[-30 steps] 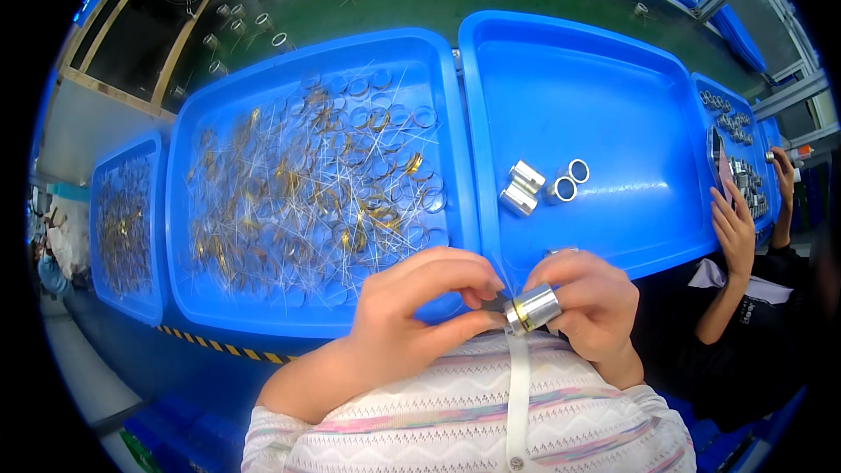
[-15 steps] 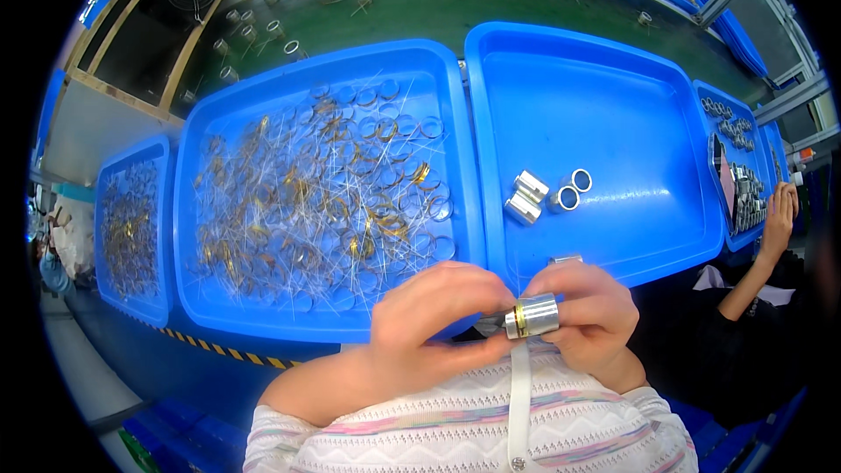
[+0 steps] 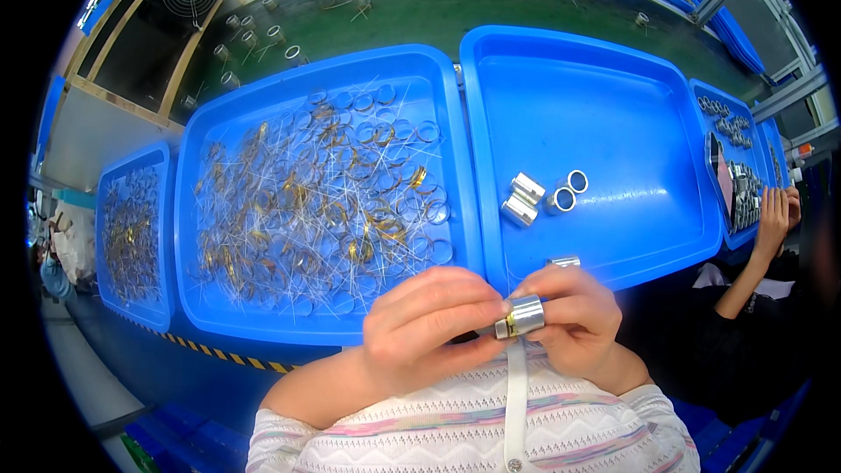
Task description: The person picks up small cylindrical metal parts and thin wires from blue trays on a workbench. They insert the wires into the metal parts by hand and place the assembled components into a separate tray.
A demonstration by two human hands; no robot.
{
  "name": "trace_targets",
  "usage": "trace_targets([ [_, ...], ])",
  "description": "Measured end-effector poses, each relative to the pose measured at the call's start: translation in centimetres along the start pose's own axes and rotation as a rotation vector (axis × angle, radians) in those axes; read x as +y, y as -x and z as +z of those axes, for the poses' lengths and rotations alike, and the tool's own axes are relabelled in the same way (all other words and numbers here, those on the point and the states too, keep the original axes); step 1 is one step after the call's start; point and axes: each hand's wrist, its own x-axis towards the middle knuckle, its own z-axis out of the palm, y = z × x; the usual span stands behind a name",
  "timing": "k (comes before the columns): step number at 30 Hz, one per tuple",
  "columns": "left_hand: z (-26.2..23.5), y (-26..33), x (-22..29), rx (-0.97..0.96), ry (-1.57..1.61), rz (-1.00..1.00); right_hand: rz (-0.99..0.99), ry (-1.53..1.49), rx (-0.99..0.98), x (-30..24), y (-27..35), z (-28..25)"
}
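Observation:
In front of my chest, a short silvery metal cylinder (image 3: 526,314) lies between the fingers of my right hand (image 3: 578,315). A narrow ring with a yellow band (image 3: 512,324) sits at the cylinder's left end, partly inside it as far as I can see. My left hand (image 3: 429,320) is closed, its thumb and fingertips pinching at that ring end; the fingers hide part of it. Just beyond my right fingers, another silvery cylinder (image 3: 565,262) lies at the near rim of the right blue tray (image 3: 604,136).
Several cylinders (image 3: 524,200) rest in the right tray. A large blue tray (image 3: 328,330) on the left holds many rings with thin wires; a smaller one (image 3: 164,236) stands beyond it. Wired cylinders stand on the green surface (image 3: 412,13). At right, another person's hand (image 3: 775,215) touches a tray of parts.
Both hands have shifted slightly left with the cylinder. Less of the yellow band shows at the cylinder's end, and the cylinder is tilted a little more.

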Motion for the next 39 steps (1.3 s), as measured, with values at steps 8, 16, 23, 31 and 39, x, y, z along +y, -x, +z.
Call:
trace_targets([
  [8, 0.0, 0.1, -0.1, -0.03, -0.015, -0.046, 0.071, 0.06, -0.008, -0.4, 0.0, -0.1],
  [16, -0.5, -0.1, 0.6, -0.09, 0.011, -0.16, 0.063, 0.081, 0.0, -0.8, 0.0, -0.1],
  [23, -1.3, 1.0, 1.1, -0.181, 0.891, -0.921, -0.106, 0.265, -0.03, -0.8, -0.1, -0.8],
  [31, -0.6, 0.6, 1.4, -0.166, 0.793, -0.778, -0.098, 0.281, -0.044, -1.5, -0.7, -0.7],
  [39, -0.7, 0.7, 1.2, -0.155, 0.759, -0.78, -0.039, 0.259, -0.064, -1.7, -0.5, -0.3],
])
